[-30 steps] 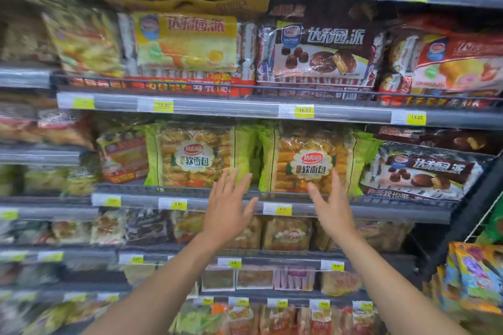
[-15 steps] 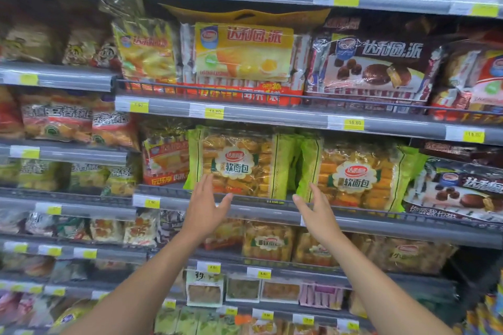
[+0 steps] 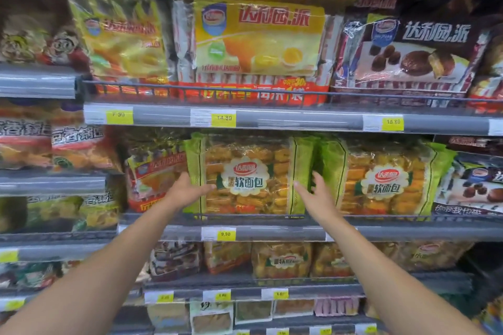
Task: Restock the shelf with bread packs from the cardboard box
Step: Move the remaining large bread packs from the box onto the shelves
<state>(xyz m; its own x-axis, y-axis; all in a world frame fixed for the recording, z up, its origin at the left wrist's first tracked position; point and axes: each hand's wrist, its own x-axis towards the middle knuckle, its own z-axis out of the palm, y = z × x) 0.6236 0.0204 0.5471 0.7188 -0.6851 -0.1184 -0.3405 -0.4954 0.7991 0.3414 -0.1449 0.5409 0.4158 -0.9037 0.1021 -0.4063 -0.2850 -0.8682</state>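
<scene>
I see both hands up at the front edge of the shelf (image 3: 272, 232). My left hand (image 3: 187, 192) is open, fingers resting on the left side of the green bread pack (image 3: 250, 175). My right hand (image 3: 317, 196) is open at its right side.

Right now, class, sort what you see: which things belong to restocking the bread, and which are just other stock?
Part of the job:
left hand
right hand
green bread pack between the hands
second green bread pack
middle shelf rail

Just other stock:
yellow cake box
chocolate pie box
red snack bag
</scene>
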